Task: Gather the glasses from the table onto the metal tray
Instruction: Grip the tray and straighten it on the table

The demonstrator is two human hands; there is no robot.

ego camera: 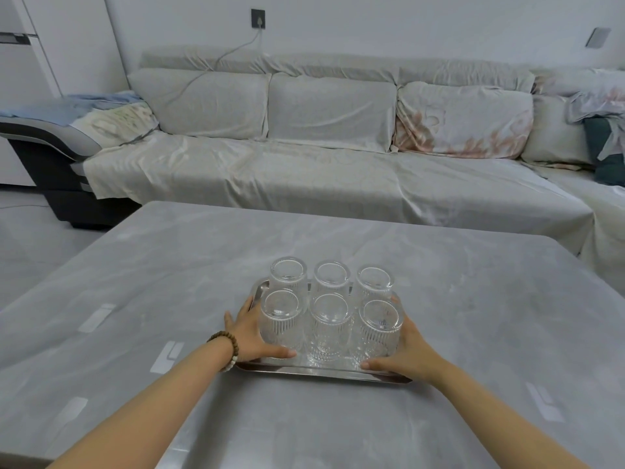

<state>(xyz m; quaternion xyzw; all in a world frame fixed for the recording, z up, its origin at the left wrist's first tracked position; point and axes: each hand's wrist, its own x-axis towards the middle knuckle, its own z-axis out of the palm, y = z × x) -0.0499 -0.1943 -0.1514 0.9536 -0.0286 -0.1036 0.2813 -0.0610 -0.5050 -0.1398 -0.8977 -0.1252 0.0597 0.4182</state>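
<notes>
Six clear ribbed glasses (329, 319) stand base-up in two rows of three on the flat metal tray (314, 371), which rests on the grey marbled table (473, 299). The left hand (252, 333) (beaded bracelet (226, 348) on its wrist) and the right hand (407, 350) grasp the tray's left and right edges, thumbs laid on the near rim and fingers beside the outer glasses.

Both forearms are bare, with no sleeves in view, and the left wrist wears a beaded bracelet (226, 350) — small round brown beads over most of the loop, a few pale whitish ones at its lower end — while the right wrist wears nothing.
</notes>
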